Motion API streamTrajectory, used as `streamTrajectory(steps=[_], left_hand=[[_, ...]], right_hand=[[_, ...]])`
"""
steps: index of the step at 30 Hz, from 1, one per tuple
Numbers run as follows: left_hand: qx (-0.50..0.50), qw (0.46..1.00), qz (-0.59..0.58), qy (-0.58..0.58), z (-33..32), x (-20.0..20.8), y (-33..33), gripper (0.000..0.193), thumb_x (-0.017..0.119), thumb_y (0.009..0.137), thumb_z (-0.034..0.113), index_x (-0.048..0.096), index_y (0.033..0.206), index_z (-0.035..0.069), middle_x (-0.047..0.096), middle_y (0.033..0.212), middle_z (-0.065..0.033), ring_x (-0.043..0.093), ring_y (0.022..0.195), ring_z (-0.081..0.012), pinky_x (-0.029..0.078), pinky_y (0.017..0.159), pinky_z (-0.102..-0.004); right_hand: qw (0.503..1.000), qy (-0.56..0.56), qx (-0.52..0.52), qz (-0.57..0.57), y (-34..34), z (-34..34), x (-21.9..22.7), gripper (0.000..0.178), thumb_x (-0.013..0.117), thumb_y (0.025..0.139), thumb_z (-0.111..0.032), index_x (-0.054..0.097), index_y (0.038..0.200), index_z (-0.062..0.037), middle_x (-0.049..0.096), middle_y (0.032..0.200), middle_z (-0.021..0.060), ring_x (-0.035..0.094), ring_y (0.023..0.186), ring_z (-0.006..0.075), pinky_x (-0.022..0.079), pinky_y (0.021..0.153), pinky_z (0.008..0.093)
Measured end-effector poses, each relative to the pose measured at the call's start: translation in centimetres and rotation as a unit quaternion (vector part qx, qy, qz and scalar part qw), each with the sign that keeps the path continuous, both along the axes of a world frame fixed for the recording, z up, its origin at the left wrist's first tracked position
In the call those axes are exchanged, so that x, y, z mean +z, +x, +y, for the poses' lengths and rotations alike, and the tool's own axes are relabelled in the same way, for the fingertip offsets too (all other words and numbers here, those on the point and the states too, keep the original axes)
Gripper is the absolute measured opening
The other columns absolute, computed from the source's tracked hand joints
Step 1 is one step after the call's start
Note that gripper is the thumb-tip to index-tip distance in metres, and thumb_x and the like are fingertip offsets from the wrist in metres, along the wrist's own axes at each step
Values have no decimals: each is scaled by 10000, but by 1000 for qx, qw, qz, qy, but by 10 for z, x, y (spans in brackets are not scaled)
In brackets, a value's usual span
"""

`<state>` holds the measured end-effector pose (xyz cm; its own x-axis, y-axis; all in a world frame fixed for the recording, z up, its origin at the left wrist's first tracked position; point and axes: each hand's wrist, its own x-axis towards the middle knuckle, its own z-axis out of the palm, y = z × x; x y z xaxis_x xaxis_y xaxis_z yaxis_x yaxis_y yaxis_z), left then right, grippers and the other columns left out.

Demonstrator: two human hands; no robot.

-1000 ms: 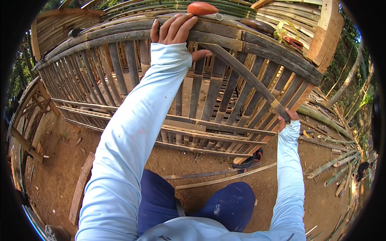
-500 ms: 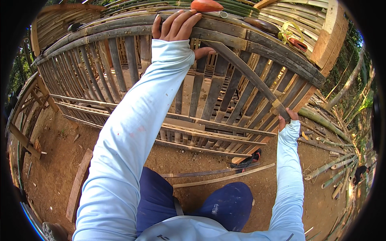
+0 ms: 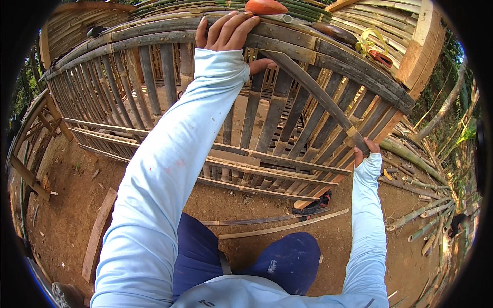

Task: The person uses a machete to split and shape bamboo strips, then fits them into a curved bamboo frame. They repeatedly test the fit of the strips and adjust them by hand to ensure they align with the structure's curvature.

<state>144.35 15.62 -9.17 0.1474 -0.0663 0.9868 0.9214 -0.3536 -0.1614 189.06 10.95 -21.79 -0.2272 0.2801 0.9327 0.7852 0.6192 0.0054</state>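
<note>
My left hand (image 3: 226, 33) is hooked over the dark bamboo top rail (image 3: 164, 38) of a slatted fence, its fingers on top and its thumb stretched out beneath. Between thumb and fingers, the palm side is hidden by the wrist and sleeve. Leaning diagonally across the upright slats is a loose dark bamboo slat (image 3: 318, 92); its upper end lies just under the rail, near my left thumb. At its lower right end, my right hand (image 3: 365, 152) is closed around the slat, with thumb and fingers on either side.
An orange-red rounded object (image 3: 266, 6), a dark elongated object (image 3: 335, 33) and a yellow-green strap (image 3: 372, 41) rest along the top. Lower horizontal strips (image 3: 277, 164) cross the fence. Long strips (image 3: 287, 224) and a wooden plank (image 3: 99, 233) lie on the soil; cut bamboo poles (image 3: 431, 213) are heaped at right.
Hardly anything differs: the view has shifted slightly, and both hands keep their places on the rail and the slat.
</note>
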Motion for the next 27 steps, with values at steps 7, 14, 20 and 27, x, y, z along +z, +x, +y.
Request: streamTrajectory(steps=[7, 14, 20, 27], left_hand=[[-6, 1000, -4, -13, -2, 0, 1, 1001, 786, 541, 734, 543, 1351, 199, 565, 1371, 10, 452, 1334, -209, 117, 1191, -483], [-20, 1000, -5, -24, -4, -1, 1, 991, 800, 570, 701, 524, 1383, 206, 536, 1405, 20, 426, 1358, -204, 108, 1193, -465], [-18, 1000, -4, -20, -3, -1, 1, 1027, 790, 549, 730, 518, 1389, 204, 535, 1406, 19, 422, 1361, -210, 109, 1191, -469], [-18, 1000, -1, -19, -3, -1, 0, 1032, 773, 552, 749, 517, 1389, 201, 537, 1404, 18, 422, 1361, -214, 113, 1191, -473]], right_hand=[[1000, -12, 3, 7, 3, 2, -3, 402, 736, 852, -40, 580, 1214, -117, 598, 983, 103, 641, 824, 182, 535, 583, 256], [1000, 0, -12, -12, 4, 3, -1, 408, 754, 853, -87, 580, 1221, -120, 599, 976, 110, 639, 832, 190, 536, 599, 273], [1000, -9, 2, 1, 4, 1, -1, 385, 747, 883, -147, 583, 1229, -118, 600, 954, 102, 637, 818, 177, 530, 635, 273], [1000, -6, 9, -1, 4, 1, -1, 366, 735, 891, -129, 586, 1225, -112, 595, 942, 96, 635, 813, 178, 528, 637, 278]])
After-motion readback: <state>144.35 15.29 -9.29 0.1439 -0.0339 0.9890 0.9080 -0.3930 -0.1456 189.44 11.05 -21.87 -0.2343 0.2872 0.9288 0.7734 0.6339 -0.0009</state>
